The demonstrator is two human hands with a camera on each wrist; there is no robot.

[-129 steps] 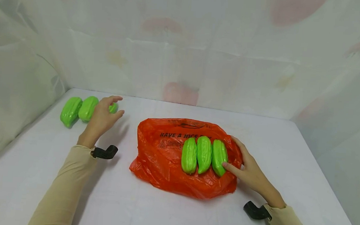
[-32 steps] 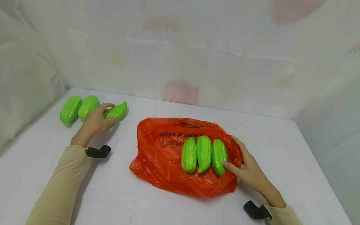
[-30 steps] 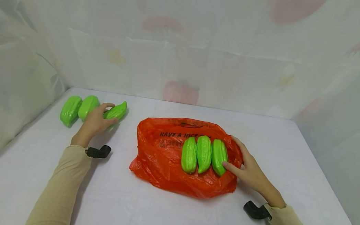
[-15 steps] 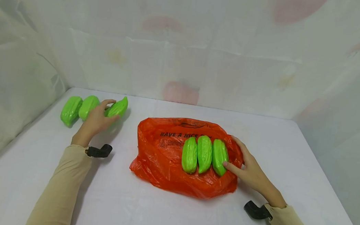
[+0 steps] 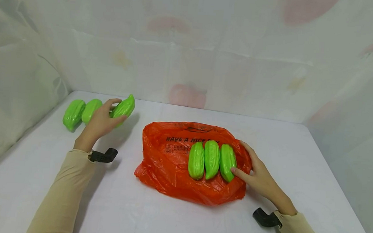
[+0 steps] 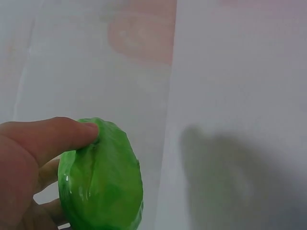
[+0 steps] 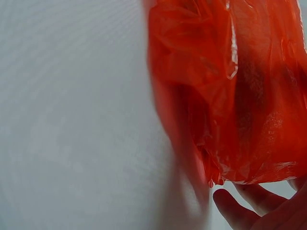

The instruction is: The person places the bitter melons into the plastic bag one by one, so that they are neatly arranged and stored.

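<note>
My left hand (image 5: 101, 122) grips a green toy gourd (image 5: 123, 108) and holds it lifted above the white table at the far left; the left wrist view shows my thumb (image 6: 53, 136) on the gourd (image 6: 103, 179). Two more green gourds (image 5: 81, 112) lie on the table just left of that hand. An orange plastic bag (image 5: 171, 162) lies flat in the middle with three green gourds (image 5: 211, 160) side by side on top. My right hand (image 5: 256, 174) rests open on the bag's right edge, a finger touching the rightmost gourd (image 5: 227, 162). The bag (image 7: 240, 96) fills the right wrist view.
The white table (image 5: 167, 222) is enclosed by pale translucent sheeting (image 5: 190, 52) at the back and on both sides. Black wrist camera mounts (image 5: 104, 156) sit at both cuffs.
My left hand closed around the gourd nearest the bag and has raised it off the table, up and slightly right. The right hand and the bag have stayed put.
</note>
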